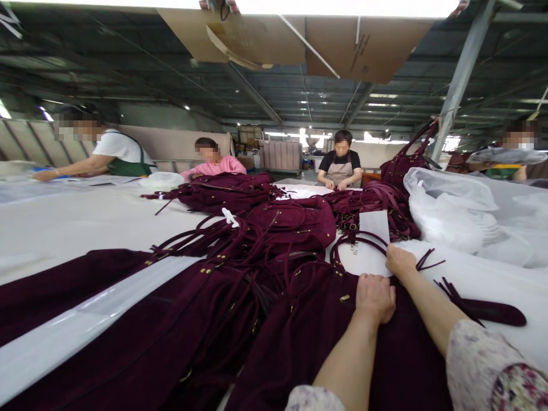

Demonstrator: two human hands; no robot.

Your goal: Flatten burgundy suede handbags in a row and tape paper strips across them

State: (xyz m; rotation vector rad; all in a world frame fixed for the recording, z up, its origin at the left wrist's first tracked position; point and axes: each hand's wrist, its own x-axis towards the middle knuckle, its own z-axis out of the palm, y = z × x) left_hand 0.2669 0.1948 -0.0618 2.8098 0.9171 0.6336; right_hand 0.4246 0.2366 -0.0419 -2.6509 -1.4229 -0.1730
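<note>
A dark maroon bag (308, 325) lies on the table in front of me. My left hand (375, 298) rests with curled fingers at the bag's top edge; what it grips is hidden. Just beyond and to its right, my right hand (401, 262) is closed at the end of a looped maroon handle (372, 234). Beside the loop stands a white card (375, 224). A small metal clasp (354, 248) hangs inside the loop. Maroon tassel strands (428, 261) stick out to the right of my right hand.
More maroon bags (295, 222) are heaped ahead and to the left. Clear plastic bags (454, 211) lie at the right, near a maroon strap piece (496, 312). People sit or stand around the white table (85, 222).
</note>
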